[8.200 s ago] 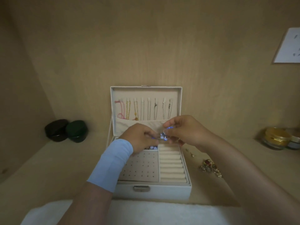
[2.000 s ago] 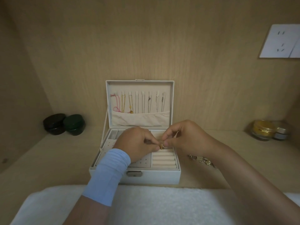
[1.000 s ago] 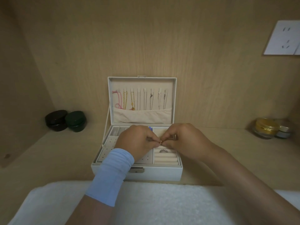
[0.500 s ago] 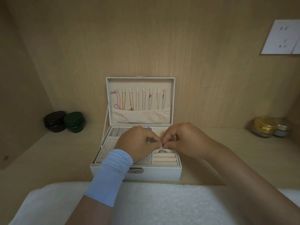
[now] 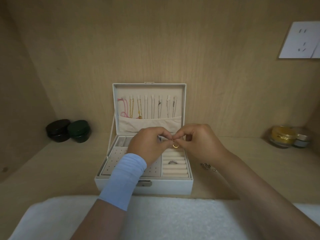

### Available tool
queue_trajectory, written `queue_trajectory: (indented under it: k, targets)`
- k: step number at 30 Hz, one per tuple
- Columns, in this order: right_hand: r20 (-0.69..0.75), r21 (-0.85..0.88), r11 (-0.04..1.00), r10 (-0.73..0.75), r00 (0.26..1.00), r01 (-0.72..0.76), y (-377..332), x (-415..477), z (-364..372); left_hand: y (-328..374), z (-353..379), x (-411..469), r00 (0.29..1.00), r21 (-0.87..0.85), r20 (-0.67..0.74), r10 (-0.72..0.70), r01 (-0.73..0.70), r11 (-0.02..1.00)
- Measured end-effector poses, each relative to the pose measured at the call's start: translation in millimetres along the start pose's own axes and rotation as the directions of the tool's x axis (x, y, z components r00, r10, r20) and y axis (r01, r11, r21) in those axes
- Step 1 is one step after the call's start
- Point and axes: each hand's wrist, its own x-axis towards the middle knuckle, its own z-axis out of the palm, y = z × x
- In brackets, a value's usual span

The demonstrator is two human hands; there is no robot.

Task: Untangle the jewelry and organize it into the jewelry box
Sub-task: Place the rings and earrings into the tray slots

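Note:
A white jewelry box [image 5: 173, 187] stands open on the wooden shelf, with several necklaces [image 5: 138, 108] hanging inside its raised lid. My left hand [image 5: 149, 144] and my right hand [image 5: 202, 142] meet above the box's ring rolls. Both pinch a small gold ring [image 5: 175, 145] between their fingertips. A silver ring [image 5: 172, 162] sits in a slot of the ring rolls. A blue band wraps my left wrist. More loose jewelry [image 5: 206, 165] lies on the shelf just right of the box, partly hidden by my right forearm.
Two dark round jars [image 5: 68, 130] stand at the back left. A gold-lidded glass jar [image 5: 282, 136] and a smaller one sit at the back right. A white fluffy cloth [image 5: 173, 220] covers the near edge. A wall socket [image 5: 301, 40] is on the back panel.
A silver ring has been set into the ring rolls. My hands lifted slightly and the gold ring now hangs visibly between the fingertips.

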Motion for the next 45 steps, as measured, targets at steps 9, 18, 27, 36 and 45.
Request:
queue_trajectory:
  k: [9,18,27,36,45]
  targets:
    - [0.059,0.039,0.998,-0.050,0.997,0.048,13.1,-4.3,14.5,-8.6,2.9,2.8,0.994,0.109,0.096,0.046,-0.057,0.992]
    - [0.200,-0.029,0.999,0.032,0.979,-0.026,8.6,-3.3,-1.1,-13.3,2.4,-0.2,0.978,0.132,0.151,0.146,-0.167,0.977]
    - [0.184,-0.166,0.963,0.242,0.953,-0.212,26.4,-5.4,-68.9,3.3,7.1,-4.9,0.973,0.192,0.116,0.201,-0.220,0.956]
    - [0.458,-0.422,0.877,0.426,0.780,-0.231,42.8,-25.7,-55.1,64.5,51.3,23.9,0.921,0.296,0.329,0.210,-0.312,0.903]
    - [0.441,-0.227,0.928,0.368,0.818,-0.295,52.2,-21.8,-64.2,62.3,62.2,28.3,0.909,0.344,0.377,0.177,-0.314,0.885]
